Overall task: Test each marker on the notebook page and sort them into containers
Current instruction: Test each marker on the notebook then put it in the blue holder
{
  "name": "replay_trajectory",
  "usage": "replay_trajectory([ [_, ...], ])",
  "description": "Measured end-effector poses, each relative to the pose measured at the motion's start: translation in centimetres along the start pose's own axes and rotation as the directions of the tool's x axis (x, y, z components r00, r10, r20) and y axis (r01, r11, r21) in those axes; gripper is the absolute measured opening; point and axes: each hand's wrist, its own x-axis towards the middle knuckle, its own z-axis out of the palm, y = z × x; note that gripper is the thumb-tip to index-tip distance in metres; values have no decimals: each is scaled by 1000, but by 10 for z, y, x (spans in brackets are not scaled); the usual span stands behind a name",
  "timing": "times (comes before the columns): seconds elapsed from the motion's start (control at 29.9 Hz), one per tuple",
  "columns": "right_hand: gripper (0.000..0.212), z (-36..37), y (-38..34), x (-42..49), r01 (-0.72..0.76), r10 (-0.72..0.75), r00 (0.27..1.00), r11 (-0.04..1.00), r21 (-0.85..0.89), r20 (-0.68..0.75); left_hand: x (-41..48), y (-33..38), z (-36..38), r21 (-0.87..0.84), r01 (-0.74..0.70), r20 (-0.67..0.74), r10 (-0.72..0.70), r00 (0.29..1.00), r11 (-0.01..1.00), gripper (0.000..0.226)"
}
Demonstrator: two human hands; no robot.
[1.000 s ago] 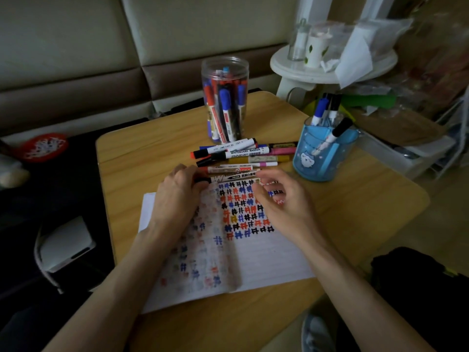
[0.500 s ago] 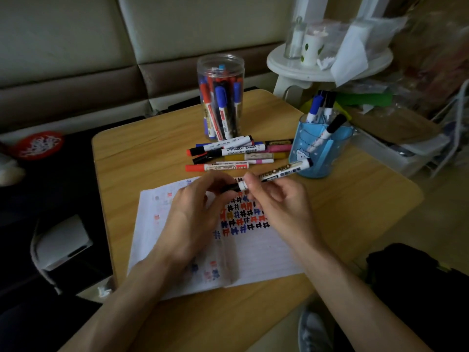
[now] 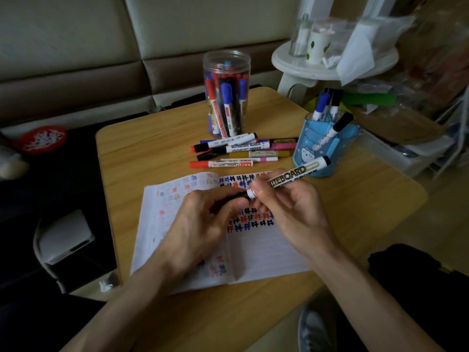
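Observation:
Both hands hold one whiteboard marker (image 3: pixel 294 175) above the open notebook (image 3: pixel 264 252). My right hand (image 3: pixel 289 212) grips its white barrel, which points up and right toward the blue cup. My left hand (image 3: pixel 200 224) pinches the marker's black cap (image 3: pixel 239 195); cap and barrel still touch. The notebook's right page carries rows of black, red and blue test marks. Several loose markers (image 3: pixel 236 151) lie in a pile beyond the notebook. A clear jar (image 3: pixel 226 94) and a blue cup (image 3: pixel 321 143) each hold several markers.
The wooden table (image 3: pixel 152 148) ends in rounded corners. A white side table (image 3: pixel 330 64) with cups and tissue stands at the back right. A sofa back runs behind. Clutter and a white bin sit to the right, a white device on the dark floor to the left.
My hands picked one marker off the pile and brought it back over the notebook. My left hand now pinches its cap while my right hand grips the barrel.

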Motion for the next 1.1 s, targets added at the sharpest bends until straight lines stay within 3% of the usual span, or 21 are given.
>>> replay_trajectory([
  [0.37,14,-4,-1,-5,-23,22,999,1000,14,45,5,5,-5,-105,70,187,-49,981,992,25],
  [0.43,21,-14,-7,-6,-68,70,997,997,48,-35,4,0,-13,-135,158,169,-134,976,978,27],
  [0.54,28,-47,-13,-1,-47,77,967,991,125,-245,4,-11,-31,-238,243,21,-245,969,940,30],
  [0.67,22,-44,-5,-2,-103,108,969,994,37,-220,-1,-4,-15,-135,165,93,-153,984,977,24],
  [0.8,28,-42,6,-6,-147,140,965,989,-13,-222,-7,-12,-2,62,109,55,-112,992,992,27],
  [0.94,29,-41,15,-14,-200,183,958,978,-59,-219,-8,-10,0,120,87,-1,-87,996,989,27],
  [1.1,14,-37,26,-15,-153,108,966,971,-185,-236,-7,-8,3,171,85,-31,-81,996,982,28],
])
